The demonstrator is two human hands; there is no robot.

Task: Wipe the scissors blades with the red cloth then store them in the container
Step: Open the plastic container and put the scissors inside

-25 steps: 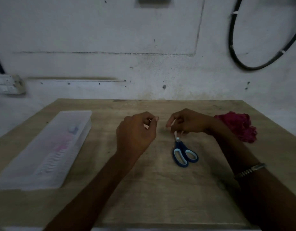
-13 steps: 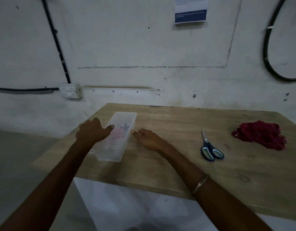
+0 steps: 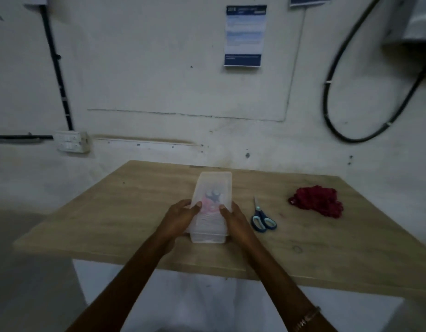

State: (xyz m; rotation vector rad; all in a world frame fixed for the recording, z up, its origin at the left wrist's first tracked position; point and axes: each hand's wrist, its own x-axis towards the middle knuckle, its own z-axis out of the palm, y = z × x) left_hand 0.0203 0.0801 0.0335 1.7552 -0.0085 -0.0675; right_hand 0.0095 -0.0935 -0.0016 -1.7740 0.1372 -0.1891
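Shifted since half a second ago: container [image 3: 211, 207] brought from the left part of the surface [image 3: 125, 212] to the middle, now lengthwise and just beside the scissors [image 3: 261, 218]. Gripped now on both long sides rather than merely reached for: left hand [image 3: 181, 218] against the left wall, right hand [image 3: 234, 222] against the right wall, thumbs laid over the top, fingers curled round the sides. Both forearms stretched forward and converging on the box. Scissors lying closed and flat, blades pointing away, untouched by either hand. Red cloth [image 3: 316, 204] bunched well apart at the far right. Probably readying the box for storage; lid apparently still on, though hard to tell through the translucent plastic.
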